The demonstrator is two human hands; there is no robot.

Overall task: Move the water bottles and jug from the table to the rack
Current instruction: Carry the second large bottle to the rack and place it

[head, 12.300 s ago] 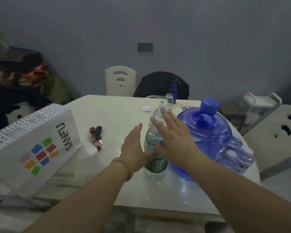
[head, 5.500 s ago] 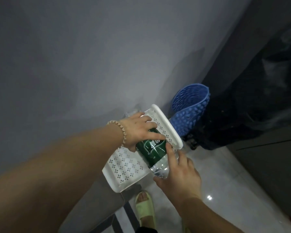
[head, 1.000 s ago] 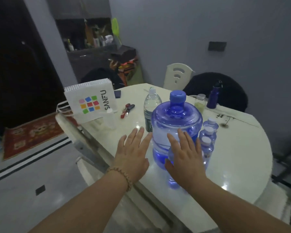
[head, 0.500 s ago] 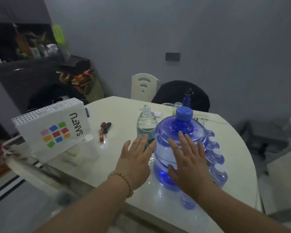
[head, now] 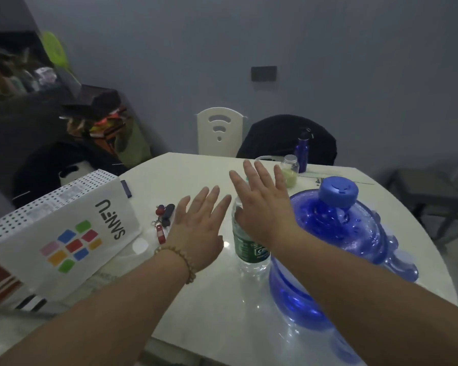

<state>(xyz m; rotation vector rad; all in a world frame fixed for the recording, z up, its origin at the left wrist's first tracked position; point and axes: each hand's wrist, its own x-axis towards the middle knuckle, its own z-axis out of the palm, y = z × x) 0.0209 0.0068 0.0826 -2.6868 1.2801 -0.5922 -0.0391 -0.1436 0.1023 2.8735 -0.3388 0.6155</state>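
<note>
The left hand [head: 196,228] is held open, fingers spread, just left of the one green-labelled bottle [head: 249,250] on the desk [head: 209,313]; the right hand [head: 262,204], also open, hides its top. Thin-walled and likely slippery, it is best gripped at the label. Rightward stands one jug [head: 354,233] — judged heavy — and small bottles [head: 402,268], half hidden, uncounted.

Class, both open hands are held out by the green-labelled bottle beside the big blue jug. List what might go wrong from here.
1. The right hand hides the top of the green-labelled bottle; a loose grasp may tip it against the blue jug.
2. The jug stands fairly near the table edge, so a knock might shift it toward the drop.
3. The left hand is close beside the keys and could sweep them along.
</note>
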